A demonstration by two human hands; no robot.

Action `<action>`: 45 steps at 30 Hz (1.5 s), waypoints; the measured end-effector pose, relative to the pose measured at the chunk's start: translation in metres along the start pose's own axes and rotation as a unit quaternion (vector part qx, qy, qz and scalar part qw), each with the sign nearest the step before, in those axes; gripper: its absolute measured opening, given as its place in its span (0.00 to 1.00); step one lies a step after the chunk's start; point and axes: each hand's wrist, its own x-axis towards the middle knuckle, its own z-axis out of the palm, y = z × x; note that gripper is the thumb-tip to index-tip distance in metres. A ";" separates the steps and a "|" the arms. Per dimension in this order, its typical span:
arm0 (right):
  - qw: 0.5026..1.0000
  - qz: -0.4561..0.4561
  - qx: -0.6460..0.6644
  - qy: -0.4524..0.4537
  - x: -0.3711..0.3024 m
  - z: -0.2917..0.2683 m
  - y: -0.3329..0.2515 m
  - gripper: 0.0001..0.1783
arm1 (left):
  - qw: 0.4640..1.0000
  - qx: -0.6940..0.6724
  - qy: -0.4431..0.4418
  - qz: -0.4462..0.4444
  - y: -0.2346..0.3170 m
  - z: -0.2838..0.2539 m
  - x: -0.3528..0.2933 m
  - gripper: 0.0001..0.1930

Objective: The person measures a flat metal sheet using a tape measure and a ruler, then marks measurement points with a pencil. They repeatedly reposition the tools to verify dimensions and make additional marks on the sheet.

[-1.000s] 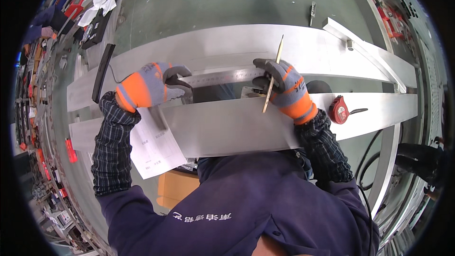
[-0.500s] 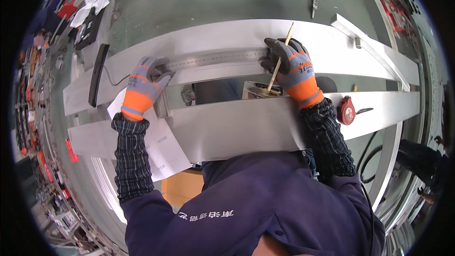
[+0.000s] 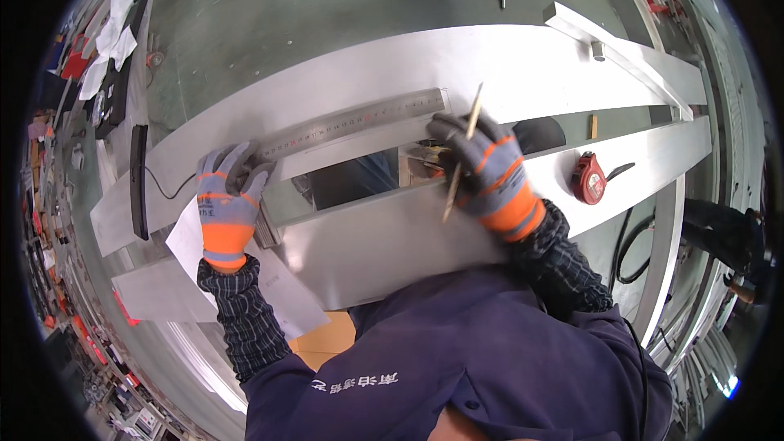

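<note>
A graduated steel ruler [image 3: 359, 121] lies along the far pale metal bar [image 3: 343, 73]. My left hand [image 3: 230, 184], in a grey and orange glove, is closed with bent fingers at the ruler's left end. A metal block [image 3: 265, 229] shows just below these fingers; my hand hides whether it joins the ruler. My right hand [image 3: 482, 171], gloved alike and slightly blurred, grips a thin yellowish pencil [image 3: 473, 114] tilted upward. This hand is off the ruler, over the gap between the far bar and the near metal bar [image 3: 384, 237].
A red tape measure [image 3: 588, 178] rests on the near bar's right part. A narrow metal profile [image 3: 621, 57] lies across the right end. White paper [image 3: 282, 290] sticks out beneath my left forearm. A black bar-shaped device [image 3: 139, 184] with a cable stands at the left.
My right hand has come away from the ruler's right end and drawn toward my body with the pencil, baring that end. My left hand stays at the left end. The view has shifted.
</note>
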 end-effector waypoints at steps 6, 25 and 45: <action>0.998 0.038 -0.044 -0.015 0.010 0.018 -0.027 0.31 | 0.999 -0.035 -0.008 -0.013 -0.007 -0.004 0.003 0.24; 0.993 0.088 -0.021 -0.077 0.002 0.023 -0.031 0.44 | 0.998 -0.037 -0.039 -0.021 -0.018 0.003 0.000 0.23; 0.996 0.072 -0.030 -0.044 -0.002 0.030 -0.029 0.36 | 0.977 -0.188 -0.042 -0.095 -0.022 0.009 0.003 0.23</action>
